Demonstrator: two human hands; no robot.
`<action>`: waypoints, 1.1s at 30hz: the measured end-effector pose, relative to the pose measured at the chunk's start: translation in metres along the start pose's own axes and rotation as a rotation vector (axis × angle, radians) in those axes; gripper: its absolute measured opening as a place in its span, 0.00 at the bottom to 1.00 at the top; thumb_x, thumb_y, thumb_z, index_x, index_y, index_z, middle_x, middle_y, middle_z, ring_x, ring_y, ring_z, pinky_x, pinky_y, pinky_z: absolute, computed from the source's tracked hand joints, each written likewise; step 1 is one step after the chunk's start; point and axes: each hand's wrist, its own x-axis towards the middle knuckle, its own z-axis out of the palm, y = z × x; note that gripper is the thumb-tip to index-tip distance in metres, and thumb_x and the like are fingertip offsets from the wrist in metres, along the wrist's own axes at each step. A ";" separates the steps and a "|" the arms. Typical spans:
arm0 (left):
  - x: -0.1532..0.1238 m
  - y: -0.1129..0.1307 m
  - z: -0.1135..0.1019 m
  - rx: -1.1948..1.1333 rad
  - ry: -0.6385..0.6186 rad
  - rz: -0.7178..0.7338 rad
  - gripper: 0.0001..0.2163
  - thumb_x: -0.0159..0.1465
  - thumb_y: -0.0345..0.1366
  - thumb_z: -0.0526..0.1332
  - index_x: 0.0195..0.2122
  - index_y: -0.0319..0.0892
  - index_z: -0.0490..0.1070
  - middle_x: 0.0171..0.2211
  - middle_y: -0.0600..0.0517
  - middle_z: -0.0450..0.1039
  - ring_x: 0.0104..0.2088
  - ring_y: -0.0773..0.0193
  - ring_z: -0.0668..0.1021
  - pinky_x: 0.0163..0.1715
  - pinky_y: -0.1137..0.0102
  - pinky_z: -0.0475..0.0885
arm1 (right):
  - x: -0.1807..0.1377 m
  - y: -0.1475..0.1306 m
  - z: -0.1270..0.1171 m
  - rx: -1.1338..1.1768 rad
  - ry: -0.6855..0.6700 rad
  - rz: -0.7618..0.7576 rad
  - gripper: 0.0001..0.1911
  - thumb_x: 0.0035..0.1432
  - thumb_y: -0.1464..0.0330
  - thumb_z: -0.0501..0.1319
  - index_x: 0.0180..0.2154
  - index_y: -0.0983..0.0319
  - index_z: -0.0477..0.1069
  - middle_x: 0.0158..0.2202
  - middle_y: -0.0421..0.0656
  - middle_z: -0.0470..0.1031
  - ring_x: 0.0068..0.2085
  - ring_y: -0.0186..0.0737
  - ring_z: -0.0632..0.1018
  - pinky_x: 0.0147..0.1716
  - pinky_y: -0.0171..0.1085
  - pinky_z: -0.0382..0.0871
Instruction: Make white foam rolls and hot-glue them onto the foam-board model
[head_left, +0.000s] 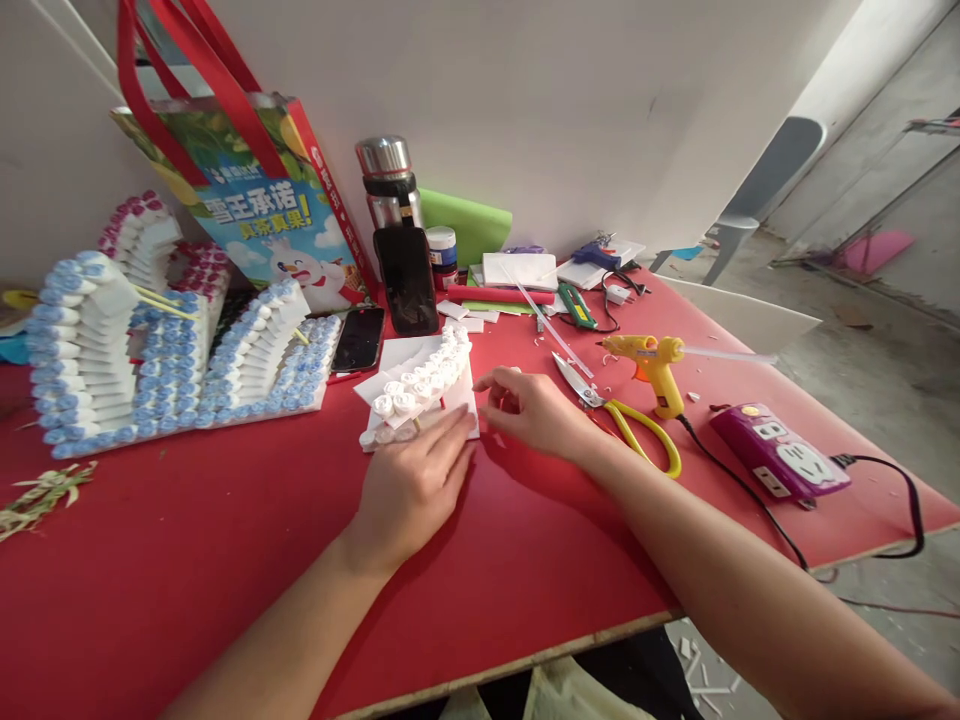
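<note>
A small white craft piece, with rows of rolled white roses on a white board, sits at the middle of the red table. My left hand rests on its near side, fingers stretched out flat and covering part of it. Just right of the board is my right hand, fingers loosely bent and apart, with nothing visible in them. Beyond its wrist lie scissors with yellow handles, blades partly open. A yellow glue gun stands past them, a clear glue stick in its back.
Blue-and-white rose models stand at left near a gift bag. A phone leans against a steel flask; another phone lies flat. A purple power strip, its cord, a green cutter and scraps occupy the right side.
</note>
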 end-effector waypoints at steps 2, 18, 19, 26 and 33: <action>0.002 0.010 -0.006 -0.056 -0.009 0.228 0.16 0.65 0.27 0.60 0.55 0.34 0.71 0.50 0.40 0.79 0.43 0.57 0.83 0.37 0.67 0.78 | 0.001 -0.001 -0.006 0.006 0.094 0.020 0.06 0.58 0.69 0.59 0.38 0.61 0.73 0.25 0.36 0.70 0.25 0.31 0.68 0.26 0.32 0.60; 0.023 0.059 -0.005 0.067 -0.508 0.438 0.09 0.63 0.22 0.52 0.36 0.39 0.68 0.33 0.48 0.71 0.24 0.62 0.71 0.21 0.66 0.63 | -0.131 -0.015 -0.092 -0.683 0.291 0.207 0.14 0.67 0.59 0.50 0.33 0.57 0.67 0.31 0.44 0.73 0.28 0.41 0.72 0.28 0.37 0.60; 0.031 0.060 -0.004 0.089 -0.516 0.375 0.09 0.62 0.21 0.52 0.35 0.39 0.68 0.35 0.47 0.71 0.24 0.61 0.72 0.21 0.66 0.64 | -0.141 -0.007 -0.097 -0.713 0.331 0.241 0.14 0.67 0.59 0.50 0.37 0.57 0.70 0.37 0.46 0.75 0.31 0.43 0.75 0.30 0.38 0.63; 0.071 0.047 0.026 0.063 -0.362 -0.226 0.08 0.67 0.26 0.53 0.41 0.38 0.71 0.43 0.44 0.71 0.36 0.58 0.79 0.35 0.66 0.73 | -0.140 0.036 -0.110 -0.680 0.456 0.418 0.28 0.64 0.54 0.52 0.57 0.65 0.67 0.59 0.56 0.68 0.51 0.52 0.77 0.46 0.44 0.70; 0.092 0.061 0.063 0.159 -0.436 -0.215 0.09 0.64 0.22 0.54 0.41 0.34 0.72 0.47 0.38 0.67 0.40 0.56 0.78 0.41 0.64 0.74 | -0.086 0.061 -0.114 -0.628 0.366 0.506 0.20 0.59 0.57 0.56 0.43 0.65 0.74 0.45 0.55 0.77 0.43 0.51 0.78 0.38 0.41 0.68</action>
